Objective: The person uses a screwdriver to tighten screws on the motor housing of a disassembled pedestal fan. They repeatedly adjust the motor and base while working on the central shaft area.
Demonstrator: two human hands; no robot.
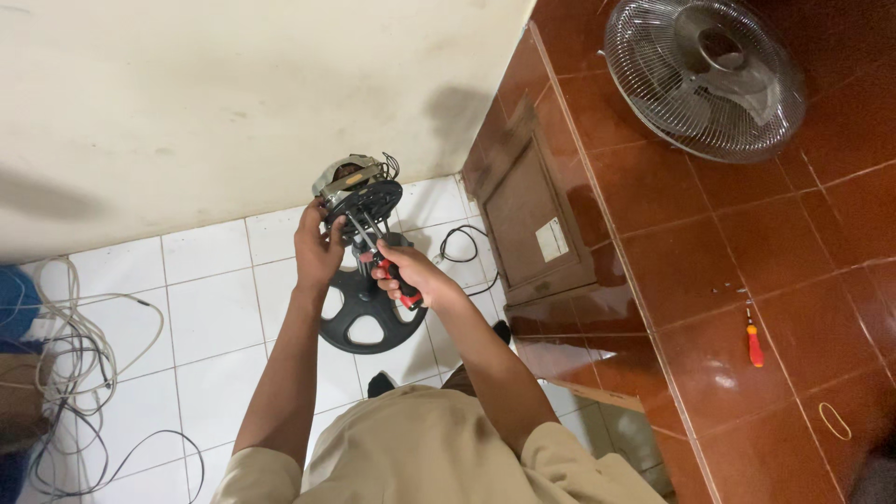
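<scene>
Left hand [317,245] wraps the fan motor [355,191], gripping it up near the pale wall. Right hand [411,275] is closed around a red-handled screwdriver [392,273], tip angled into the motor. Below both sits the round black base [369,313] on white floor tiles. Far right, a wire fan guard [705,75] lies on the brown counter [728,280], with another red screwdriver [753,343] nearer.

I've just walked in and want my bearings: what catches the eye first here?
At centre, the left hand steadies a fan motor while the right hand works a red-handled screwdriver into it, above a round black base on the white floor. A wire fan guard lies top right on the brown tiled counter.
</scene>
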